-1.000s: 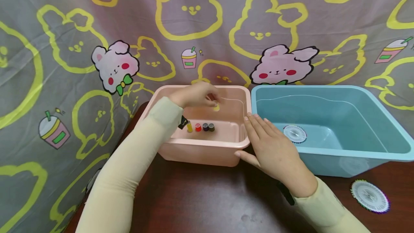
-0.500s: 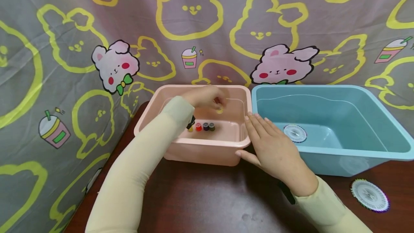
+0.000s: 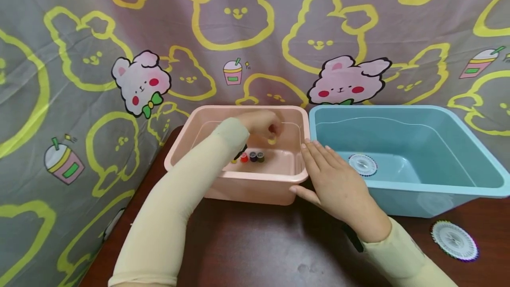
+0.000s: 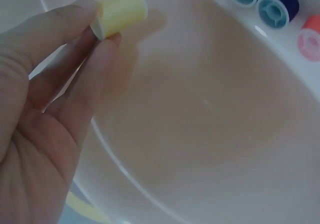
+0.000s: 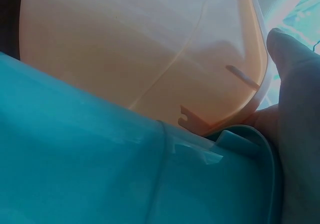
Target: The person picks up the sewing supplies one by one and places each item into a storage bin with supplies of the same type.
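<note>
My left hand [image 3: 263, 124] reaches inside the pink bin [image 3: 255, 175] and pinches a pale yellow spool of thread [image 4: 122, 12] between thumb and fingertips, held above the bin floor. Standing on that floor are a red spool [image 3: 244, 157], a dark blue spool [image 3: 253, 157] and a dark green spool [image 3: 260, 157]. A deeper yellow spool beside the red one is mostly hidden by my left wrist. With fingers straight and together, my right hand [image 3: 336, 180] rests at the near corner where the pink bin and the blue bin [image 3: 430, 188] meet.
A round wheel of pins [image 3: 363, 164] lies in the blue bin. Another pin wheel [image 3: 454, 240] is on the dark wooden table [image 3: 255, 242], right of and nearer than that bin. A patterned curtain [image 3: 279, 34] hangs close behind both bins.
My left hand has moved to the right and lower in the pink bin, carrying the pale yellow spool. My right hand has stayed in place.
</note>
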Motion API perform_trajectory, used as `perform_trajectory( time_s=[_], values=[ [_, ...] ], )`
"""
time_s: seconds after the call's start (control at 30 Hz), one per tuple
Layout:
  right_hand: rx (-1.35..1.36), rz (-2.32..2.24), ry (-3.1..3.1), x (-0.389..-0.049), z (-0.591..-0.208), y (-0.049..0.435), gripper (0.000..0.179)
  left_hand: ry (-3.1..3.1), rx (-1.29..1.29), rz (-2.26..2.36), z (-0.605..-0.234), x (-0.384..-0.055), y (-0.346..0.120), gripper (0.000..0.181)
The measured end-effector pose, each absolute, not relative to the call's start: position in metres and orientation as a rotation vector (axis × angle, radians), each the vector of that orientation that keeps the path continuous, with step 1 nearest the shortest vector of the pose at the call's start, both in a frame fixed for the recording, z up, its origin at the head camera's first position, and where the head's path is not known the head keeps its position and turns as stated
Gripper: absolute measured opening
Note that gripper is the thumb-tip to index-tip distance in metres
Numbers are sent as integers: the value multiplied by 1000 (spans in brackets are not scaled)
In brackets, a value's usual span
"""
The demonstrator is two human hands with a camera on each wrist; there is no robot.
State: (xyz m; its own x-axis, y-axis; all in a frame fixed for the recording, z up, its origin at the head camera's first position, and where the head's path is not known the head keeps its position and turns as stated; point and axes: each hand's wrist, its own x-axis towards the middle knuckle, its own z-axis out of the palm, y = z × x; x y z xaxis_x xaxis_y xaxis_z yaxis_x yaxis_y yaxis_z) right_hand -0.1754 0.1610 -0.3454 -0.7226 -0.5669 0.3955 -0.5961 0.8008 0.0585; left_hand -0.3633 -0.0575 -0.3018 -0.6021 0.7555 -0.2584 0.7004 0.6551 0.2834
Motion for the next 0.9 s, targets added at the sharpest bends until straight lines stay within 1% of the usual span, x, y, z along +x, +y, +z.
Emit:
perform_trajectory(
  time_s=[0.23,0.4,0.53,0.7,0.8,0.9],
  values=[
    [860,103,-2625,-175,-345,160,93,2514,1145,196,-317,-370,-56,17],
    [855,102,-2623,-175,-345,160,93,2543,1066,105,-319,-363,-57,17],
    [859,108,-2609,-174,-345,159,93,2550,981,113,-321,-359,-57,15],
    [859,116,-2593,-175,-345,159,92,2555,982,96,-328,-361,-55,8],
    [862,118,-2586,-175,-345,159,92,2551,1004,63,-333,-363,-54,7],
    [864,117,-2589,-174,-346,160,92,2550,968,49,-336,-362,-53,9]
  ],
)
